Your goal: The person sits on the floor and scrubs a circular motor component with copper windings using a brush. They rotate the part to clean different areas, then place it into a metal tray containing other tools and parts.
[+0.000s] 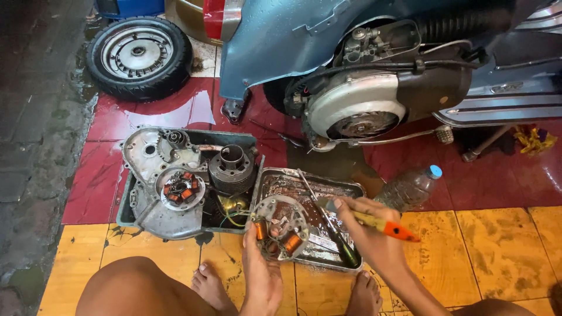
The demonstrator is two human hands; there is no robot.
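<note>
1. Left hand (261, 275), lower centre of frame: grip closed on the lower edge of a round stator plate (278, 225) with orange coils, held over the near-left corner of a metal tray (336, 188).
2. Right hand (369, 234), right of the plate: grip closed around an orange-handled tool (386, 227), tip pointing toward the plate.
3. Left of tray: grey bin (126, 213) holding engine casing parts and a cylinder (232, 168).
4. Upper right: blue scooter (275, 41), engine exposed; plastic bottle (410, 187) on the floor.

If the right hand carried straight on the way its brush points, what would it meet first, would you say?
The right hand points the orange-handled brush up and left toward the stator plate held by the left hand. It would probably meet that plate's rim first, though depth is unclear.
</note>
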